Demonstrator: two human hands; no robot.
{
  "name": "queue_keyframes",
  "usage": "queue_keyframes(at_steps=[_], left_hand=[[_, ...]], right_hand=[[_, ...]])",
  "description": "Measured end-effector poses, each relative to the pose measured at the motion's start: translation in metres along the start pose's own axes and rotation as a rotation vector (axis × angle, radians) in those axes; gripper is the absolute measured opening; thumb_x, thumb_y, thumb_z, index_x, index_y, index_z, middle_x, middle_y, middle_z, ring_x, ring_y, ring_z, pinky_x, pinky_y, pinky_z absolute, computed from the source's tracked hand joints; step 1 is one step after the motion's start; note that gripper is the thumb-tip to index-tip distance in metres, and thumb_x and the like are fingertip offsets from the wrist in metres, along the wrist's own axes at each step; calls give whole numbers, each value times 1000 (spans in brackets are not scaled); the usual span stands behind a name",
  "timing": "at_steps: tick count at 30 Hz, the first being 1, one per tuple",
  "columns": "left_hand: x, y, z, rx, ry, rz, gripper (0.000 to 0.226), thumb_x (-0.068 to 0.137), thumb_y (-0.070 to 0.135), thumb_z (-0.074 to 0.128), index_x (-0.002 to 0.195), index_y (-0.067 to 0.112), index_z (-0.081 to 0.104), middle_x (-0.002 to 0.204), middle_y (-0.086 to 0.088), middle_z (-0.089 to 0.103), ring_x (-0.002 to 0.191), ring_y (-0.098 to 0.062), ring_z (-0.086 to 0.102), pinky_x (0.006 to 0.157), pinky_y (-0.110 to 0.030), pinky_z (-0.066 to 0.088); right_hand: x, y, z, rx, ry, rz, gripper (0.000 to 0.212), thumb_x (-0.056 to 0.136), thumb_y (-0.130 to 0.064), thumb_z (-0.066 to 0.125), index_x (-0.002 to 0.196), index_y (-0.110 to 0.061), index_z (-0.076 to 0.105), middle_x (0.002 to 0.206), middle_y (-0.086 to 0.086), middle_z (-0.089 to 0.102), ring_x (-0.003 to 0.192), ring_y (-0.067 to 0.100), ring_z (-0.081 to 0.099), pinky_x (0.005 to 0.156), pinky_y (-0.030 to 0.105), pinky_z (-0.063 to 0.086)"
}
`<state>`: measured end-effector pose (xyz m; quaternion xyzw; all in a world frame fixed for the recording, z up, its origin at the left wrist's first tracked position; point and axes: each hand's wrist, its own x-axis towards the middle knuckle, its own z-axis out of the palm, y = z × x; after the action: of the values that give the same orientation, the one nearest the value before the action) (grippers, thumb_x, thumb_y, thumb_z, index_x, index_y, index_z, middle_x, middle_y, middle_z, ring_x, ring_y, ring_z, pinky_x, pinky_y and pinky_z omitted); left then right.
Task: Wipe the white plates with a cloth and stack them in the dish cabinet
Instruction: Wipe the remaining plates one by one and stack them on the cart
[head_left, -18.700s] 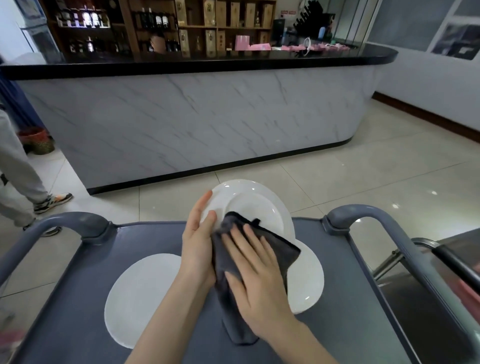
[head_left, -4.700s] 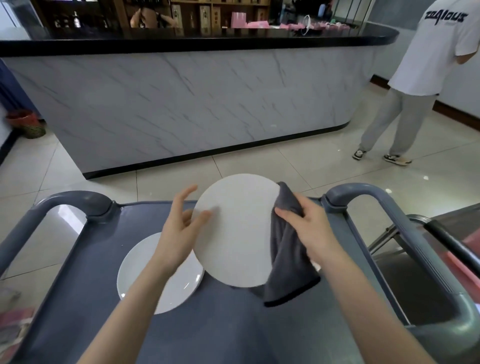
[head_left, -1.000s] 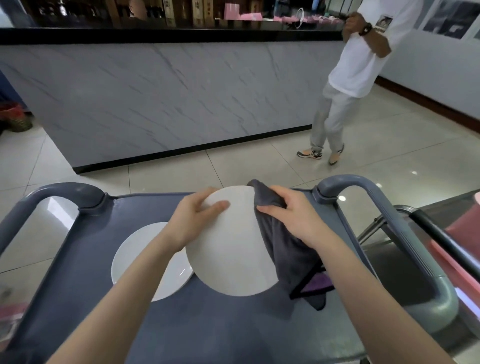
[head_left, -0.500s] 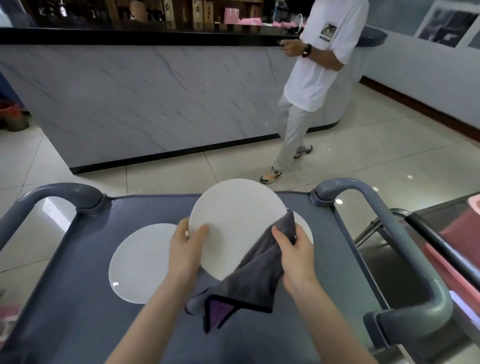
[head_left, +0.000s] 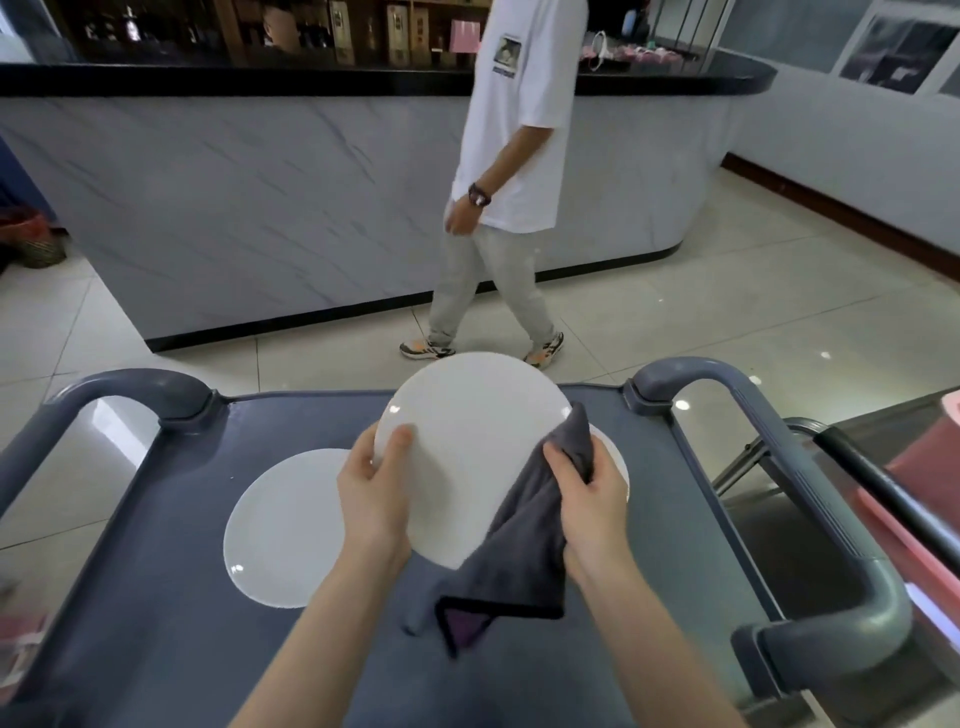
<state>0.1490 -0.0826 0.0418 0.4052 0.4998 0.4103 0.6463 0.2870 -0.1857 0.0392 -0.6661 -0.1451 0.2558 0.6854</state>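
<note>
Two bare forearms are seen rising from 6 o'clock, uncovered down to the lower edge. The left hand (head_left: 371, 499) is placed toward 11 o'clock, the right hand (head_left: 589, 504) toward 1 o'clock. A short-trimmed thumbnail is shown on the left.

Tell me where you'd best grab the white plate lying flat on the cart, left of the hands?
Probably by its rim on the left side. The flat plate lies on the cart, so only its thin edge offers a hold: thumb on top, fingers slid beneath. Its right edge is hidden behind the left hand and the held plate.
</note>
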Motion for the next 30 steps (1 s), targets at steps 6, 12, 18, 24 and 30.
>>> queue_keyframes(at_steps=[6, 12, 18, 24, 30], left_hand=[[6, 0, -20, 416, -76, 115, 27, 101, 40, 53, 128, 36, 49, 100, 1, 65, 99, -23, 67, 95, -51, 54], [-13, 37, -1, 13, -325, -149, 34, 102, 52, 47, 134, 44, 39, 98, -5, 72, 87, -21, 74, 76, -42, 61], [-2, 23, -3, -8, -270, -342, 22, 95, -5, 57, 110, 10, 56, 78, -12, 61, 63, -23, 59, 63, -34, 48], [2, 13, -18, -239, -376, -258, 43, 93, -10, 52, 120, 21, 63, 100, -12, 76, 84, -26, 73, 68, -34, 61], [-1, 23, -16, -291, -269, -73, 35, 98, 4, 56, 120, 30, 67, 120, -7, 73, 97, -25, 72, 73, -34, 60]], right_hand=[[-10, -8, -2, -384, 27, -449, 26, 93, -5, 63, 113, -22, 64, 93, -43, 61, 94, -23, 53, 83, 0, 39], [-19, 10, 5, -773, -104, -1143, 35, 89, 1, 53, 121, -8, 62, 106, 3, 70, 94, 13, 64, 87, 16, 47], [-29, 27, -1, -946, -393, -1262, 41, 83, -2, 64, 125, -4, 66, 131, 7, 64, 119, 18, 62, 104, 24, 44], [-34, 23, -6, -691, -515, -805, 47, 95, -17, 56, 141, -13, 50, 152, -7, 40, 142, 7, 34, 117, 25, 27], [-22, 3, 11, -661, 1, -756, 42, 90, -12, 70, 130, -10, 60, 123, -5, 52, 115, 6, 50, 99, 15, 41]])
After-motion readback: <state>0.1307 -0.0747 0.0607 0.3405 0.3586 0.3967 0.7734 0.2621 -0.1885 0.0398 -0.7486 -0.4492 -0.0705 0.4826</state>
